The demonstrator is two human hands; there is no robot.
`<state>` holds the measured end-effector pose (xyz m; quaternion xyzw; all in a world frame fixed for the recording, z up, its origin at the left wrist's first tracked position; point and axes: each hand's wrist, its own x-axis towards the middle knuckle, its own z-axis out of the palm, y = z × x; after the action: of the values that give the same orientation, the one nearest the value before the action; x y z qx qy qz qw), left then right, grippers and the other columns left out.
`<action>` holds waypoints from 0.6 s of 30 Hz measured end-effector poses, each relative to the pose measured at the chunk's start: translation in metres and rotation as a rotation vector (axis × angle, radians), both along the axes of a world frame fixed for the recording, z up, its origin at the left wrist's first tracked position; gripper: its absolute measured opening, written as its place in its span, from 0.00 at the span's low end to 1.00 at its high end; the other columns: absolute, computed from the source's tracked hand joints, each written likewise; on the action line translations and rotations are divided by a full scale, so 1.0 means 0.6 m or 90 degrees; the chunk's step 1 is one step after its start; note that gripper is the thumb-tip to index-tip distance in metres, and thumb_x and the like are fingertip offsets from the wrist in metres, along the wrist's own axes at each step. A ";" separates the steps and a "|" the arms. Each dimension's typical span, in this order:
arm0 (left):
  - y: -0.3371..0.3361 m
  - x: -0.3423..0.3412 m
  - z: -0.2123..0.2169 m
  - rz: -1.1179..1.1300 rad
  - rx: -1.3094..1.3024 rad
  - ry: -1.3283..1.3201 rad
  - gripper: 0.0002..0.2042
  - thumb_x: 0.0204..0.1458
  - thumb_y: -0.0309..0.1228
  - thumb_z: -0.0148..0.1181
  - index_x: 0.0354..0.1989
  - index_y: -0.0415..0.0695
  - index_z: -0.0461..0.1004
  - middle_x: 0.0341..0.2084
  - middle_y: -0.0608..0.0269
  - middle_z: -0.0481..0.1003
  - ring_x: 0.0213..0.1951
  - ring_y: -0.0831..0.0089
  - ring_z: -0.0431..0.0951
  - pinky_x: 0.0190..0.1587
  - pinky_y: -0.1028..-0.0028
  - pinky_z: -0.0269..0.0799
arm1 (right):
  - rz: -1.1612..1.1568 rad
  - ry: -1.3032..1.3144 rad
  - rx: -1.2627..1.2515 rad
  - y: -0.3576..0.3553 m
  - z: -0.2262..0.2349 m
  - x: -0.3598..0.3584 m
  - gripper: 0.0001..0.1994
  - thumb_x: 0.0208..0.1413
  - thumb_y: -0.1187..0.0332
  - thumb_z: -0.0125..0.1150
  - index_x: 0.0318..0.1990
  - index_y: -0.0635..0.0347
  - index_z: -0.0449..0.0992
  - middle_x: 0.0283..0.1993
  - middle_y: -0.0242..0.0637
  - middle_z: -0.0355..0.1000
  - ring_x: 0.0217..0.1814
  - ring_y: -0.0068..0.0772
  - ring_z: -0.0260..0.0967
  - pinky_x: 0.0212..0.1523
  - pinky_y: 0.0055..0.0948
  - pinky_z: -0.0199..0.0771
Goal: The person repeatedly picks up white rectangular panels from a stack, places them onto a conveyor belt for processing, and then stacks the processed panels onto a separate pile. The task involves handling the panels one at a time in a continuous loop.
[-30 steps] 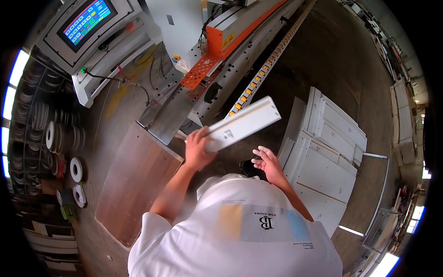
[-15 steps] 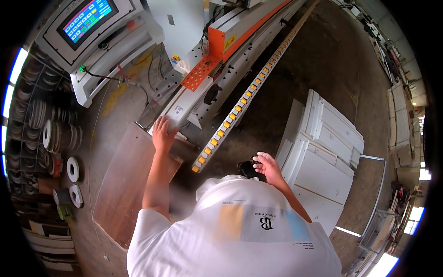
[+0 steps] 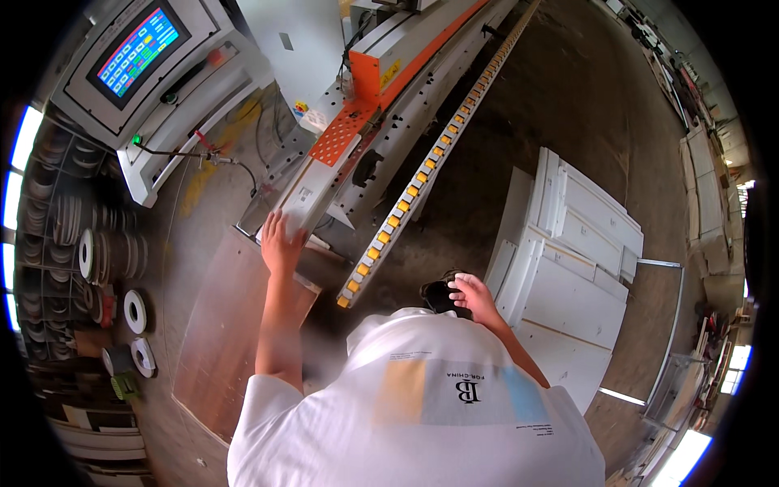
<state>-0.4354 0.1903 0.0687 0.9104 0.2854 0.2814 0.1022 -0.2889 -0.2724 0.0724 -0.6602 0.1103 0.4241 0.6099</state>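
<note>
My left hand (image 3: 281, 245) lies on the near end of a white panel (image 3: 318, 188) with a small label. Its fingers are stretched out on the surface. The panel's far end runs beneath a perforated orange cover (image 3: 335, 138) on a long machine (image 3: 389, 65). My right hand (image 3: 474, 297) hangs in front of my body with loosely bent fingers, holding nothing that I can make out. Its fingertips look whitish. Under it a black shoe (image 3: 439, 295) shows in part.
A rail with yellow rollers (image 3: 403, 206) runs along the machine's right side. White panels (image 3: 568, 284) are stacked at right. A brown board (image 3: 235, 333) stands near my left arm. A control screen (image 3: 138, 53) is far left, above shelved rolls (image 3: 97, 256).
The view has shifted slightly, moving the machine and screen leftward in the picture. My left hand stays on the panel's end; my right hand keeps nearly the same place and bend.
</note>
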 end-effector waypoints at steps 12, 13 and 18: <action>-0.013 0.015 -0.022 0.093 -0.008 0.030 0.15 0.48 0.37 0.65 0.45 0.48 0.79 0.53 0.66 0.77 0.59 0.62 0.72 0.59 0.65 0.68 | 0.052 -0.049 -0.176 -0.173 -0.182 -0.035 0.17 0.58 0.64 0.65 0.51 0.64 0.75 0.41 0.39 0.79 0.41 0.28 0.77 0.42 0.28 0.78; -0.014 0.022 -0.022 0.097 -0.010 0.033 0.16 0.48 0.37 0.65 0.45 0.48 0.79 0.53 0.66 0.76 0.59 0.62 0.72 0.59 0.65 0.68 | 0.023 -0.058 -0.156 -0.183 -0.186 -0.039 0.17 0.57 0.65 0.66 0.50 0.65 0.75 0.39 0.39 0.79 0.39 0.28 0.77 0.40 0.28 0.78; -0.007 0.065 -0.027 0.105 -0.020 0.038 0.16 0.47 0.38 0.66 0.45 0.49 0.79 0.54 0.68 0.76 0.60 0.64 0.72 0.58 0.65 0.69 | 0.040 -0.082 -0.174 -0.197 -0.186 -0.030 0.17 0.56 0.64 0.67 0.49 0.64 0.76 0.39 0.39 0.80 0.38 0.27 0.77 0.40 0.27 0.78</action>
<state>-0.3965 0.1860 0.0525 0.8901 0.3669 0.2568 0.0844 -0.3069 -0.3905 -0.0394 -0.7662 0.1065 0.3807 0.5065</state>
